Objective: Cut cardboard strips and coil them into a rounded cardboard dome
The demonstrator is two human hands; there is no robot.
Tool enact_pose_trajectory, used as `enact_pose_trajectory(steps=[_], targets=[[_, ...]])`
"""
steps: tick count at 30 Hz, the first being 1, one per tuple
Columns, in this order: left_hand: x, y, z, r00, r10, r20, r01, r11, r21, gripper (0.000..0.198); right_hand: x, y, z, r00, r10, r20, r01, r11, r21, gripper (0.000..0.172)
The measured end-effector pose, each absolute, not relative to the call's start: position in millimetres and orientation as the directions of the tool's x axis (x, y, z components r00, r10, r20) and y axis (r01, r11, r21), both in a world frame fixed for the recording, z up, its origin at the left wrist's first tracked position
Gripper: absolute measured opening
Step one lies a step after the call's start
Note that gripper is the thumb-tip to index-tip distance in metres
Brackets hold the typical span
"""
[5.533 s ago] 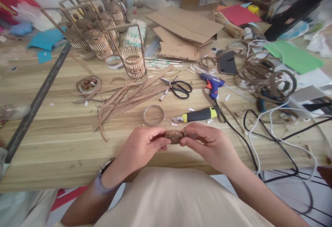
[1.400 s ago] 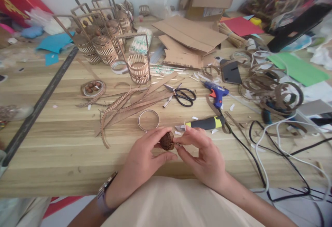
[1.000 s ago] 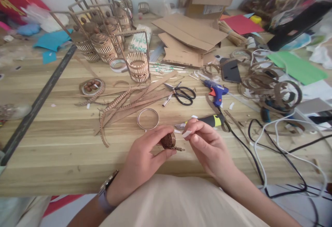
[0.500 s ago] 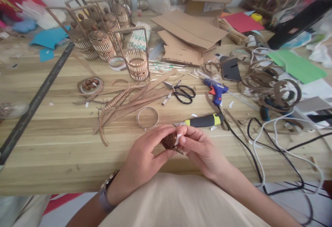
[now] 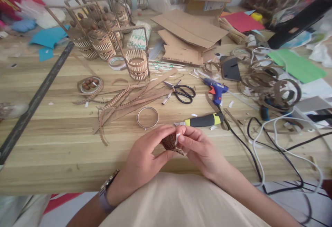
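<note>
Near the table's front edge, my left hand (image 5: 149, 152) curves around a brown coil of rolled corrugated cardboard strip (image 5: 169, 142), thumb below and fingers above. My right hand (image 5: 198, 147) pinches the coil's right side, where a small white piece (image 5: 177, 138) of paper or tape shows by the fingertips. A short end of the strip (image 5: 180, 151) sticks out under the right fingers. Just beyond the hands lie a thin ring (image 5: 147, 117) and a utility knife (image 5: 203, 120) with a black and yellow handle. Part of the coil is hidden by my fingers.
Black scissors (image 5: 183, 93), a blue glue gun (image 5: 215, 90) and loose cardboard strips (image 5: 118, 99) lie mid-table. Small stick lanterns (image 5: 101, 44) with tall handles stand at back left. Cardboard sheets (image 5: 190, 30) lie behind. Tangled cables (image 5: 278, 144) and strip rolls (image 5: 272, 85) crowd the right.
Both hands stay in nearly the same place. The coil has turned slightly, its spiral face showing more toward me. The objects on the table have not moved.
</note>
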State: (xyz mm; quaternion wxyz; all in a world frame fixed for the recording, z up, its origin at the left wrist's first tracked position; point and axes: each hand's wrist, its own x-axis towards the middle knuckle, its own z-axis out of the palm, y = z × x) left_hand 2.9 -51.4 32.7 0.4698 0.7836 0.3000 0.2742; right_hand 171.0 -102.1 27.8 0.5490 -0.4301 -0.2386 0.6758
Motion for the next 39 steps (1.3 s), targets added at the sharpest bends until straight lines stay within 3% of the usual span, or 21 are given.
enact_pose_trajectory(steps=[26,34,39], targets=[[3.9,-57.0,28.7,0.595,0.8,0.076,0.306,-0.312,0.899,0.049,163.3,-107.4,18.6,0.073,0.938,-0.339,-0.598,-0.23,-0.768,0.022],[3.4,-55.9,30.1,0.622,0.773,0.122,0.291,-0.373,0.881,0.049,163.3,-109.1,13.3,0.084,0.976,-0.203,-0.499,-0.136,-0.856,0.016],[2.3,-56.5,28.3,0.62,0.773,0.13,0.306,-0.391,0.868,0.049,166.2,-111.0,13.1,0.081,0.984,-0.159,-0.329,-0.124,-0.936,0.022]])
